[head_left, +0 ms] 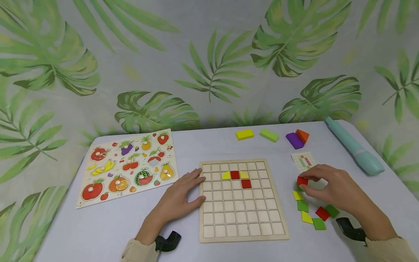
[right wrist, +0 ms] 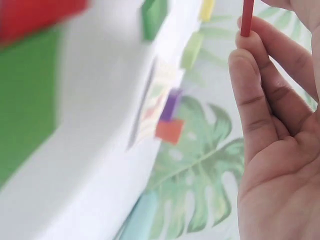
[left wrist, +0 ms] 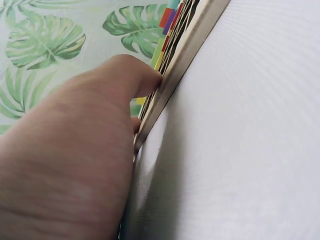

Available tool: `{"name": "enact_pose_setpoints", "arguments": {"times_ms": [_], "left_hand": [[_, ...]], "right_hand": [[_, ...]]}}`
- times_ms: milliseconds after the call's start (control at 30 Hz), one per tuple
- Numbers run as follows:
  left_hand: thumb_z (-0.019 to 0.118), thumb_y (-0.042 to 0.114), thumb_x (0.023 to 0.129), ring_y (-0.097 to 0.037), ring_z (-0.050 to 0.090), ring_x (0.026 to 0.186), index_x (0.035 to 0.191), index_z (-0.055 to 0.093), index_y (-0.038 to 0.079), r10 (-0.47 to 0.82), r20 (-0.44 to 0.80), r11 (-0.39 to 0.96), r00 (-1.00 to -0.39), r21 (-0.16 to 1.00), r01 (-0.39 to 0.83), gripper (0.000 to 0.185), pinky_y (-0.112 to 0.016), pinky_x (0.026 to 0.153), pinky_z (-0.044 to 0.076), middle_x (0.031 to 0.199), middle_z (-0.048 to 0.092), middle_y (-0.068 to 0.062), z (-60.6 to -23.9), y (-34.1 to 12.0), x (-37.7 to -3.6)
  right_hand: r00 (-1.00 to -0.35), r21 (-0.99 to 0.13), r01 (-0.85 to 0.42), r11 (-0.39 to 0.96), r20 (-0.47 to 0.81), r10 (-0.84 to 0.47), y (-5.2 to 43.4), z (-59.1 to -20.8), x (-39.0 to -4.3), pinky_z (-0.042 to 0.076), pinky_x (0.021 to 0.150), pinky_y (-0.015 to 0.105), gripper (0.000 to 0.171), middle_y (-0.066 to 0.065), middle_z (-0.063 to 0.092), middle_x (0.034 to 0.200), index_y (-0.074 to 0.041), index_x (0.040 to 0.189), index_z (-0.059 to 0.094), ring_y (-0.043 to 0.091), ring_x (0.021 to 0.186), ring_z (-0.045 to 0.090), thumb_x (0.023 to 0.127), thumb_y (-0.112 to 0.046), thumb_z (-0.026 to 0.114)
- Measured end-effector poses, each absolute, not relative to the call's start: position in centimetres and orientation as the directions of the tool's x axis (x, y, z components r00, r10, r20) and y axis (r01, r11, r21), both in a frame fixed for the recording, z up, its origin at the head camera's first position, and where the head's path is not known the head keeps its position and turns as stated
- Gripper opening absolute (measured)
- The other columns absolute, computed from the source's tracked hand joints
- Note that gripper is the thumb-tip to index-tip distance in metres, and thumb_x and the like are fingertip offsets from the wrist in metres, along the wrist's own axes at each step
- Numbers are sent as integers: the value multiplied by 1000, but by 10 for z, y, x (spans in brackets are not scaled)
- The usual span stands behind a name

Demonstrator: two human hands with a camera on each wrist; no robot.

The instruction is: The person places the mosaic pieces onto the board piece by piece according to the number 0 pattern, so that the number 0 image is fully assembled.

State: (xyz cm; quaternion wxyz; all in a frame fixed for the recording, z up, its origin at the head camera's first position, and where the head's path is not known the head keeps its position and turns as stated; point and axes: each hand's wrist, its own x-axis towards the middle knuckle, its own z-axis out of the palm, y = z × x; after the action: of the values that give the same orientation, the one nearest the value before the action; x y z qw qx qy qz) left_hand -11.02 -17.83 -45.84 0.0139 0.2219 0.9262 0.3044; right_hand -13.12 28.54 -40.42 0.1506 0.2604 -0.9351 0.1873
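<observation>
A red square tile [head_left: 302, 181] is pinched between the thumb and fingers of my right hand [head_left: 334, 185], lifted above the loose tiles at the right; the right wrist view shows the red tile [right wrist: 247, 18] edge-on. My left hand [head_left: 178, 196] rests on the table, its fingertips and thumb touching the left edge of a wooden grid board [head_left: 227, 207]. In the left wrist view the thumb meets the board's side [left wrist: 175, 75]. Two red tiles [head_left: 235, 175] and two yellow tiles [head_left: 226, 175] sit in cells near the board's top.
Several green, yellow and red tiles, among them a green tile [head_left: 319, 223], lie right of the board. Behind are a pattern card [head_left: 303, 161], a yellow block [head_left: 244, 134], a green block [head_left: 269, 135], a purple block [head_left: 294, 141], and a teal pouch-like object [head_left: 355, 147]. A fruit puzzle [head_left: 127, 167] lies left.
</observation>
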Motion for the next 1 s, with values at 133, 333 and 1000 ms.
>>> {"name": "enact_pose_setpoints", "arguments": {"times_ms": [133,333,1000], "left_hand": [[71,43,96,-18,31,155,149,56,20,422,102,713,-901,577,399,60,-42,128,27,167,34,6,-459,-177,-110],[71,43,96,-18,31,155,148,57,18,418,106,719,-902,568,400,60,-42,128,28,166,35,4,-459,-176,-109],[72,41,95,-21,35,154,148,58,18,420,125,730,-899,541,417,59,-45,126,32,166,37,3,-457,-177,-110]], "right_hand": [[-795,-272,-572,774,416,-442,271,-396,-138,53,66,15,34,-15,69,88,-22,95,79,7,75,60,65,-15,95],[-764,-321,-624,713,444,-469,252,-387,-148,48,68,11,32,-17,67,89,-24,94,79,5,78,58,68,-12,93],[-726,-416,-687,596,370,-579,185,-419,-138,62,77,28,25,-19,70,96,-23,95,79,2,91,64,75,-19,92]]}}
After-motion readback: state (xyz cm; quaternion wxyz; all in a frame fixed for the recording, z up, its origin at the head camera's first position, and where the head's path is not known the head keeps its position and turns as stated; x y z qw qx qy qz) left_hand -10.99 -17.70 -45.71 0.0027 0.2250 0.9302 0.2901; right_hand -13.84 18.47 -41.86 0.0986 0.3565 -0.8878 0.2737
